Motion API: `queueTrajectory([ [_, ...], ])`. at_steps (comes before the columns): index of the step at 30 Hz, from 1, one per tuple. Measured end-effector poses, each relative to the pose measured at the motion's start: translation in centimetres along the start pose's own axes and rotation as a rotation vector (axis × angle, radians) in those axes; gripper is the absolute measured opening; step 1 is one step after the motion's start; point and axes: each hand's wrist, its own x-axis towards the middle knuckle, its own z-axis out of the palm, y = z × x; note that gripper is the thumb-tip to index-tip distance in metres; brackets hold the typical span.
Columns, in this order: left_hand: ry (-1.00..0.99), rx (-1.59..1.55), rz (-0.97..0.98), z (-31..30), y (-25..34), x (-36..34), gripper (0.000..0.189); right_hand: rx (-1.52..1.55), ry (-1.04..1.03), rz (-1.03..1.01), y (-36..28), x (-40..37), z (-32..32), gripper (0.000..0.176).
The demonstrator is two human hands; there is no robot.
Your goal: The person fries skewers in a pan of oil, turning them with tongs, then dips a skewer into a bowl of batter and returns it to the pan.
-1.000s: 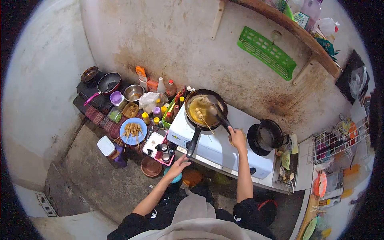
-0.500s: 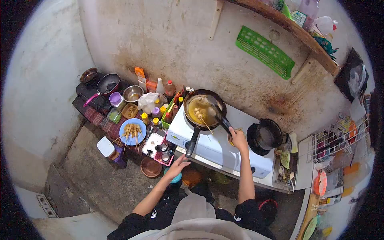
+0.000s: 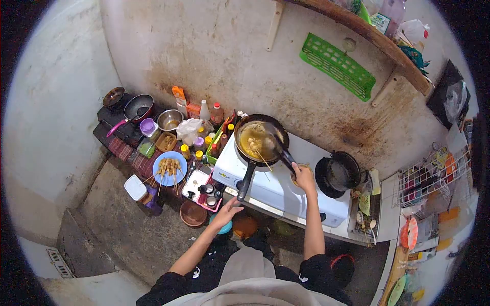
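Note:
A frying pan (image 3: 282, 126) with bubbling yellowish oil stands on the white gas stove (image 3: 306, 181). Skewered pieces (image 3: 252, 147) lie in the oil, one stick jutting over the near rim. My right hand (image 3: 304, 178) is wrapped round the black handle of a spatula (image 3: 286, 157), whose head reaches into the pan's right side. Below the end of the pan's handle (image 3: 247, 181) is my left hand (image 3: 224, 215), fingers extended and apart, fingertips right at the handle's end.
A black pot (image 3: 341, 173) occupies the right burner. On the left, a blue plate (image 3: 176, 179) bears several skewers, near bottles, a steel bowl (image 3: 170, 120) and a pink basket (image 3: 212, 206). A wire rack (image 3: 431, 178) hangs at right; a wooden shelf (image 3: 367, 33) runs above.
The spatula's head has shifted slightly in the pan. Both hands stay almost where they were, and the skewered pieces lie in about the same spot.

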Motion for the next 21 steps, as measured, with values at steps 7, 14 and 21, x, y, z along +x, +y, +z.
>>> queueTrajectory([
  [7, -0.005, -0.037, -0.014, 0.1, 0.2, -0.1, 0.059, 0.047, -0.007, -0.018, 0.7, 0.3, 0.2, 0.048],
  [14, -0.01, 0.028, -0.021, -0.1, 0.1, 0.1, 0.06, 0.006, -0.004, 0.033, 0.2, 0.2, 0.4, 0.053],
  [21, -0.003, -0.02, -0.052, 0.1, 0.6, -0.1, 0.06, -0.074, -0.048, 0.047, 0.1, 0.7, 0.6, 0.054],
])
